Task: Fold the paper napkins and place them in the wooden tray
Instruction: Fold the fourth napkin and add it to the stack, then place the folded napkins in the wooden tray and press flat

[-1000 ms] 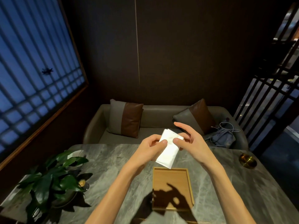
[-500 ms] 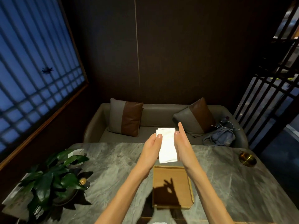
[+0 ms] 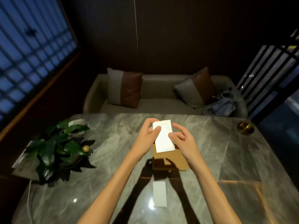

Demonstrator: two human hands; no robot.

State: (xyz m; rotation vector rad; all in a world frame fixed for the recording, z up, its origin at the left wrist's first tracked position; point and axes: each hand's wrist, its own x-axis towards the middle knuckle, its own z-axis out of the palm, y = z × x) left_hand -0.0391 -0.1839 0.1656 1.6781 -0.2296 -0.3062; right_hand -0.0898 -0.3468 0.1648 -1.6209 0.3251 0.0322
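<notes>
A folded napkin is pinched between the left hand and right hand above the 12 o'clock end of the seemingly empty wooden tray, while another napkin is left on the bench at 6 o'clock.

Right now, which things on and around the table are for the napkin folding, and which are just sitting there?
For the job:
- napkin held in the left hand and right hand
- wooden tray under it
- second napkin lying nearer on the table

Just sitting there:
- plant
- brass dish
- two cushions on the sofa
- blue bag
</notes>
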